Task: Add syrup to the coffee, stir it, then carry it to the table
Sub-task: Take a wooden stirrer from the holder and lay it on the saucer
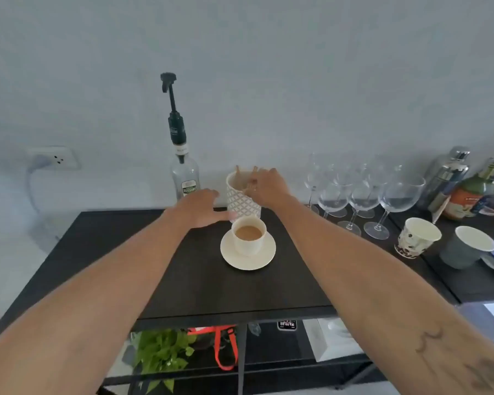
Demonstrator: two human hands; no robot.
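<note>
Coffee cup holds milky coffee; patterned holder holds wooden sticks.

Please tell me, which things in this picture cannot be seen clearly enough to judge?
- Head view: the right hand covers the patterned holder mouth, so whether its fingers pinch a stick is unclear.
- The syrup bottle label is too small and blurred to read fully.
- The bottles at the right edge are cut off.
- Syrup level: the clear glass hides it.

Coffee cup: white, upright on white saucer, filled with light-brown coffee.
Syrup bottle: clear glass, upright, black pump, behind cup to its left.
</note>
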